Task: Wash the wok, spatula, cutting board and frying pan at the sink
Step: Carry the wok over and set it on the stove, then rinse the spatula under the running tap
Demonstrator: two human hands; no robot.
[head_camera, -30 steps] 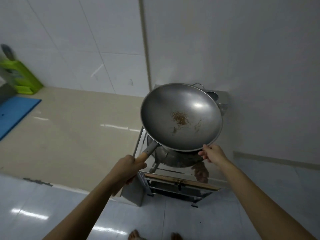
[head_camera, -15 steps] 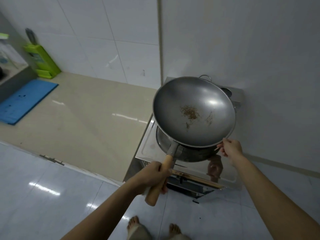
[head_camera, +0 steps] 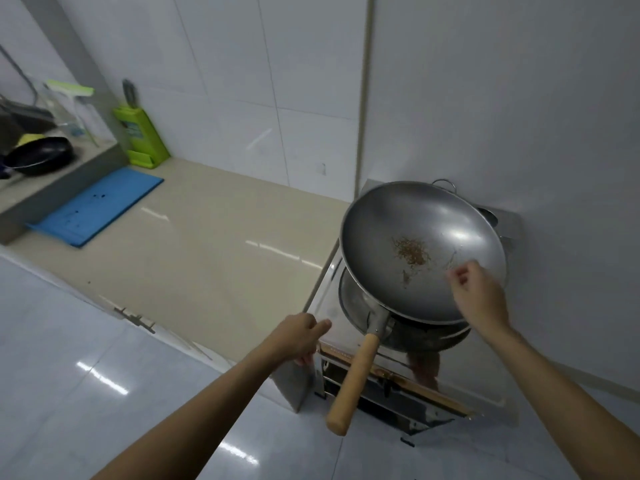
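— While the wok (head_camera: pixel 420 251) sits on the steel stove (head_camera: pixel 498 393) by the wall, does either hand grip it?
— No; the left hand (head_camera: pixel 299 337) hangs beside the wooden handle (head_camera: pixel 351 384), fingers loosely curled, holding nothing; the right hand (head_camera: pixel 479 299) hovers over the near rim, fingers loosely bent, apparently holding nothing.
— And inside?
— Brown scraps (head_camera: pixel 410 251); far left, the blue cutting board (head_camera: pixel 95 206) lies on the counter (head_camera: pixel 207 251); the black frying pan (head_camera: pixel 38 155) rests on a raised ledge.

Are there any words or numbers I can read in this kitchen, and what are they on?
No text can be read.
Green knife block: it has a label, too blurred to read.
Wok, blue cutting board, stove: no writing shows.
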